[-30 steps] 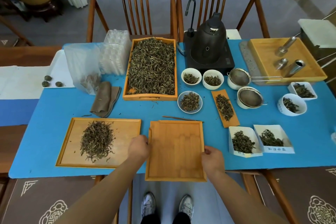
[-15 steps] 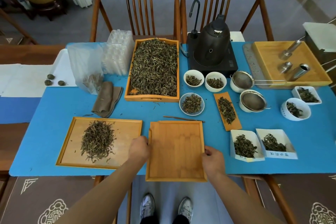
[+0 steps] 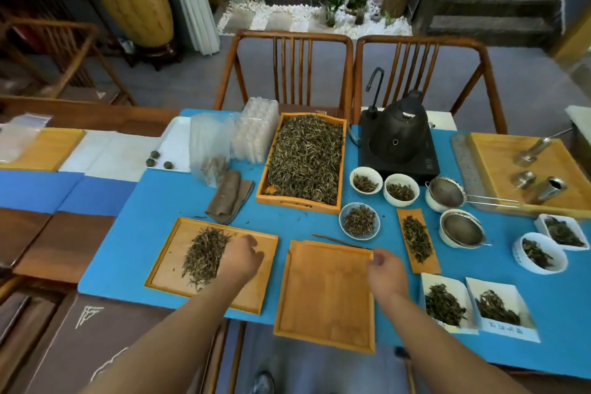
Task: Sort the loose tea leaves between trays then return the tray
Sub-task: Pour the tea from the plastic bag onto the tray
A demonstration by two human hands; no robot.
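A flat wooden tray (image 3: pixel 256 293) at the front left holds a pile of loose tea leaves (image 3: pixel 203 256). My left hand (image 3: pixel 241 257) lies over the pile's right edge, its fingers reaching down onto the leaves. To its right an empty tray (image 3: pixel 323 297) overhangs the table's front edge. My right hand (image 3: pixel 385 272) sits at this tray's right rim near the far corner, fingers and thumb curled on the rim. A deep tray full of tea leaves (image 3: pixel 305 158) stands behind them.
A thin stick (image 3: pixel 337 240) lies just beyond the empty tray. Bowls of tea (image 3: pixel 359 221), a small tea board (image 3: pixel 415 238), strainers (image 3: pixel 462 229), paper boxes (image 3: pixel 444 304), a black kettle (image 3: pixel 398 134) and a folded cloth (image 3: pixel 228 197) crowd the blue mat. Two chairs stand behind.
My left hand has let go of the empty tray and moved left onto the leaf pile. My right hand has slid up the tray's right rim. The view has tilted upward.
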